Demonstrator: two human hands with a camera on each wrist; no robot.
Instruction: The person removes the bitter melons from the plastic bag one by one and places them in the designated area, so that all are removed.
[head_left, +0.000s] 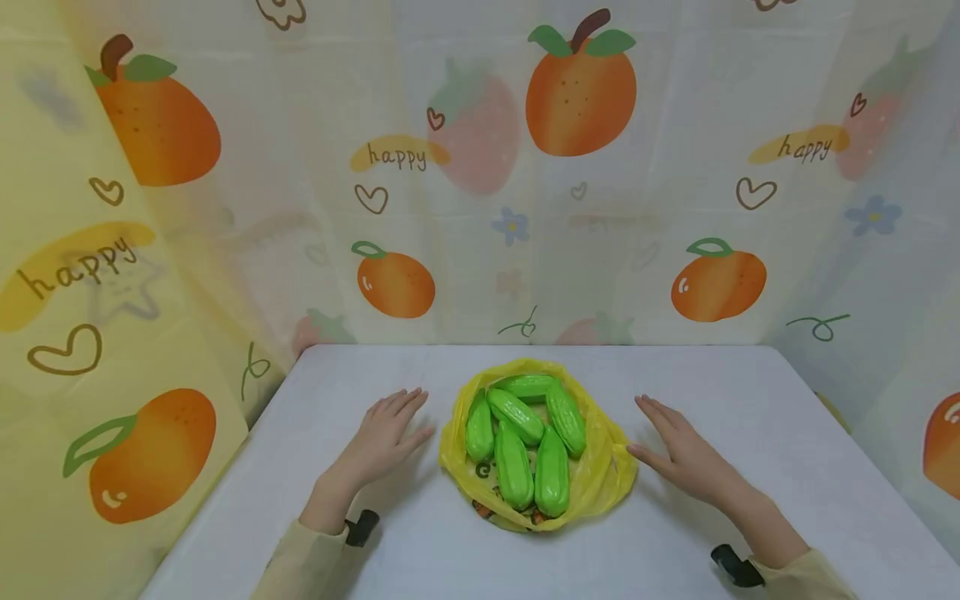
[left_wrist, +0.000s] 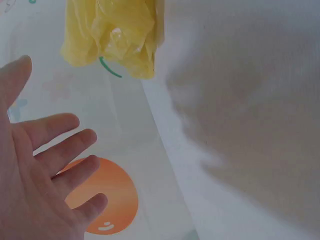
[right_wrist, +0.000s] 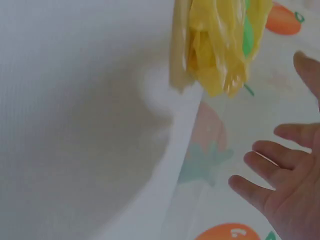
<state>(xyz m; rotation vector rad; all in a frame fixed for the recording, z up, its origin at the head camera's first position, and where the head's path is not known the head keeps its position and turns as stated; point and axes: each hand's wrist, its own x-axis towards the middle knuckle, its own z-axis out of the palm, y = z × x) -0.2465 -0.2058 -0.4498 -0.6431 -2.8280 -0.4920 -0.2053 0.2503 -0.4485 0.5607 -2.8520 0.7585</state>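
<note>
A yellow plastic bag [head_left: 611, 467] sits on the white table with its mouth spread wide. Inside it lie several glossy green cucumber-like vegetables [head_left: 552, 473], some side by side and one across the back. To the left of the bag, my left hand [head_left: 384, 440] is held over the table with its fingers extended and nothing in them. My right hand [head_left: 686, 454] is on the other side, fingers straight, thumb tip right at the bag's edge in the head view. Both wrist views show the palms facing the bag's crumpled sides [left_wrist: 115, 37], with a bit of green [right_wrist: 248, 37] visible on the right.
The white table [head_left: 630, 558] has its far edge against a fruit-printed curtain [head_left: 480, 225]. More of this cloth hangs at the left side [head_left: 45, 450] and at the right. Dark bands [head_left: 362, 528] are on both wrists, by the pale sleeves [head_left: 307, 558].
</note>
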